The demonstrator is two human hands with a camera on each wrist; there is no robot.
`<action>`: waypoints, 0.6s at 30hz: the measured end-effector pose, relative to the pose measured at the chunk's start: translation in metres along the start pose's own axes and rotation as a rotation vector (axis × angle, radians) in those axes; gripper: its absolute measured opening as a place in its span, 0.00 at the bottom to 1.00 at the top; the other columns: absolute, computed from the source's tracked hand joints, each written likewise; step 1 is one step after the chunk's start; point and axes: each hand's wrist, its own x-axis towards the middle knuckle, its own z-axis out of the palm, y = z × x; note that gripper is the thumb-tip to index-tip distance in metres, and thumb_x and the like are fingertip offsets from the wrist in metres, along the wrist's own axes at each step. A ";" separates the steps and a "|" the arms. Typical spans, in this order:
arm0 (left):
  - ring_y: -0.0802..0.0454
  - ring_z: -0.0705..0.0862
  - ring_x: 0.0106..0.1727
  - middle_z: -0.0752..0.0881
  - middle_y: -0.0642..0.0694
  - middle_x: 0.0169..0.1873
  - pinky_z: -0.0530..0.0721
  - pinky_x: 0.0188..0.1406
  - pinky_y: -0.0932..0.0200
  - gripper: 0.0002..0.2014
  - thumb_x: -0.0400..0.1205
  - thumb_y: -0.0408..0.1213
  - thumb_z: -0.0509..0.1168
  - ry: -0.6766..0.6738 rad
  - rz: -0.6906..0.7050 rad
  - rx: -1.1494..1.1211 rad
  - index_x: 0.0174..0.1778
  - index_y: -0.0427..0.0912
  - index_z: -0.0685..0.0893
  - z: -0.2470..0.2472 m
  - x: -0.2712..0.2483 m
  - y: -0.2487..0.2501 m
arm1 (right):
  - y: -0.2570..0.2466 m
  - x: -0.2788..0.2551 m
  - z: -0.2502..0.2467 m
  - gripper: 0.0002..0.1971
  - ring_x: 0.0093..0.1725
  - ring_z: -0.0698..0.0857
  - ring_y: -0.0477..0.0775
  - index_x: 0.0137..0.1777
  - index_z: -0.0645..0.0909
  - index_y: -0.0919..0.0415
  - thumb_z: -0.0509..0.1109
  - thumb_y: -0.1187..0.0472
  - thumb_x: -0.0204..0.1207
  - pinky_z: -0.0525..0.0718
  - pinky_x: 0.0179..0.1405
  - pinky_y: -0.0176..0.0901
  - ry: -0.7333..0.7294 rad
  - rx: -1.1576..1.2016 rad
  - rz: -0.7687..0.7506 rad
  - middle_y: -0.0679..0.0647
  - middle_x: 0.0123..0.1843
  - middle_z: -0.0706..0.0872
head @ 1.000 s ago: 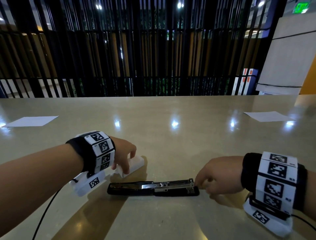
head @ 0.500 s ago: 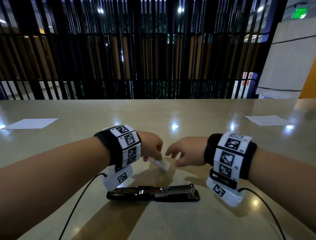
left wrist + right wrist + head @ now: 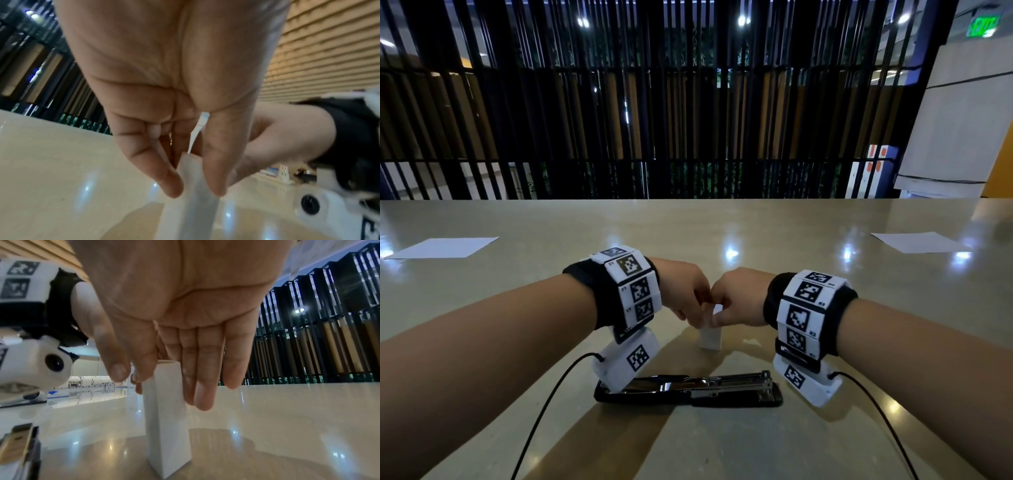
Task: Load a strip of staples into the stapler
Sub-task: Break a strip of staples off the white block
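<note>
The black stapler (image 3: 688, 390) lies opened flat near the table's front edge, its metal staple channel facing up; its end also shows in the right wrist view (image 3: 18, 443). Just behind it a small white staple box (image 3: 710, 337) stands upright on the table. My left hand (image 3: 697, 317) pinches the box's upper part between thumb and fingers (image 3: 170, 183), and a flap (image 3: 200, 128) sticks up at the top. My right hand (image 3: 717, 317) meets it from the other side, fingers (image 3: 201, 386) lying down the box (image 3: 166, 426) and thumb at its top. No staples show.
A white sheet of paper (image 3: 445, 247) lies at the far left of the glossy table (image 3: 722, 445), another sheet (image 3: 917, 241) at the far right. Black cables trail from both wrist cameras toward me. A dark slatted railing (image 3: 688, 137) stands behind the table's far edge.
The right hand left the stapler's end and moved up and left to the box. The left hand lifted the box from lying flat and set it upright between both hands.
</note>
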 end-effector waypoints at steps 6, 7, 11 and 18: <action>0.57 0.82 0.32 0.86 0.50 0.33 0.80 0.39 0.62 0.11 0.75 0.43 0.73 0.047 0.013 0.124 0.45 0.38 0.88 0.010 0.004 -0.005 | 0.004 -0.001 -0.001 0.18 0.35 0.79 0.52 0.48 0.87 0.66 0.69 0.48 0.78 0.75 0.33 0.40 0.005 0.089 -0.006 0.59 0.40 0.86; 0.56 0.82 0.33 0.86 0.49 0.34 0.81 0.40 0.61 0.13 0.75 0.43 0.73 0.050 0.013 0.126 0.47 0.36 0.88 0.010 0.004 -0.006 | 0.004 -0.002 -0.004 0.17 0.39 0.81 0.51 0.51 0.88 0.63 0.69 0.49 0.78 0.78 0.37 0.41 0.025 0.105 -0.010 0.58 0.45 0.89; 0.58 0.81 0.30 0.85 0.51 0.30 0.79 0.37 0.62 0.13 0.74 0.43 0.74 0.053 0.020 0.123 0.47 0.37 0.88 0.011 0.005 -0.006 | 0.004 -0.006 -0.012 0.13 0.47 0.87 0.53 0.55 0.89 0.61 0.67 0.55 0.80 0.85 0.50 0.45 0.039 0.058 -0.044 0.55 0.51 0.92; 0.59 0.79 0.29 0.83 0.52 0.29 0.77 0.35 0.64 0.08 0.73 0.42 0.76 0.055 0.032 0.042 0.39 0.43 0.84 0.012 0.002 -0.009 | -0.005 -0.003 -0.018 0.15 0.44 0.89 0.61 0.50 0.89 0.65 0.67 0.54 0.79 0.86 0.46 0.50 -0.004 -0.091 -0.084 0.61 0.45 0.91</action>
